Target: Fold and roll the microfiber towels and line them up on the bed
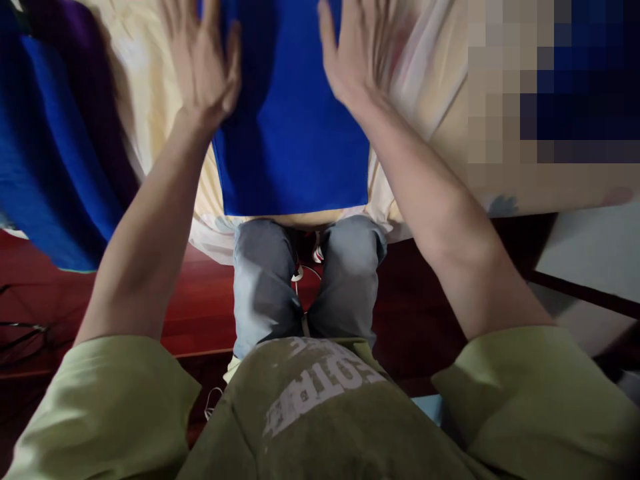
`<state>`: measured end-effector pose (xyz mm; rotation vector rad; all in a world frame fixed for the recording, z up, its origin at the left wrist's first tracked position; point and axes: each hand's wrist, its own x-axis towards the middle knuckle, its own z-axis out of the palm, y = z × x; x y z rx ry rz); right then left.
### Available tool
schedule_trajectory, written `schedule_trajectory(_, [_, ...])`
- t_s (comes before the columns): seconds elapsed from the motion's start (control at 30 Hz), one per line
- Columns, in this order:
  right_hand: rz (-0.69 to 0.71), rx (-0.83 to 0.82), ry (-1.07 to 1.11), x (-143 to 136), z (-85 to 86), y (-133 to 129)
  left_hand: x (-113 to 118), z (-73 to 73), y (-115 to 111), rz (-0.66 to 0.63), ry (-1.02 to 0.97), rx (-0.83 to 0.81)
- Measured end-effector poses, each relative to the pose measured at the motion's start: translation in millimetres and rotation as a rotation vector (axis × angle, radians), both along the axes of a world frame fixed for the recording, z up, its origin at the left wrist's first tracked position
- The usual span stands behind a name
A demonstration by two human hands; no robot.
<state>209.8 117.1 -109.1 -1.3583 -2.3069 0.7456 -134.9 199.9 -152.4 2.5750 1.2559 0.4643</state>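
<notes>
A flat blue cloth (315, 147) lies on a pale patterned bed sheet (143, 60), its near edge close to the edge of the bed. At its left side is my left hand (204, 63), palm down with the fingers stretched forward. My right hand (357, 50) is over the right side, its thumb and fingers apart. Neither hand grips anything that I can see. The top of the picture cuts off the fingertips and the far end of the cloth. Whether the palms press on the cloth or hover just above it, I cannot tell.
More blue cloth (65, 153) hangs over the bed's edge at left, beside a dark purple cloth (95, 87). Below is a red-brown floor (200, 293) with dark cables (25, 330) at left. My knees are against the bed's edge. The top right corner is pixelated.
</notes>
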Motion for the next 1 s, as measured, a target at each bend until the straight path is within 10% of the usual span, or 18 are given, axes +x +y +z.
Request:
schedule_trajectory(0.23, [-0.336,0.084,-0.276,-49.5,-23.6,27.5,45.4,-7.4,-22.6,0.229,0.341,-0.001])
schedule_trajectory(0.47, [-0.294,0.059,-0.344,-53.6,-2.9,28.1,60.9,16.6,-34.4,0.215,0.281,0.038])
schedule_trajectory(0.63, [-0.325,0.120,-0.317,-52.0,12.3,-40.7,42.6,45.2,-120.0,-0.009,0.104,-0.026])
schedule_trajectory(0.8, [-0.283,-0.012,-0.199,-21.6,-5.2,-136.4,-1.2,33.5,-218.4,0.079,-0.079,-0.273])
schedule_trajectory(1.0, [-0.231,0.028,-0.226,-5.6,-25.7,-148.1,-14.1,15.4,-233.6,0.170,-0.057,-0.233])
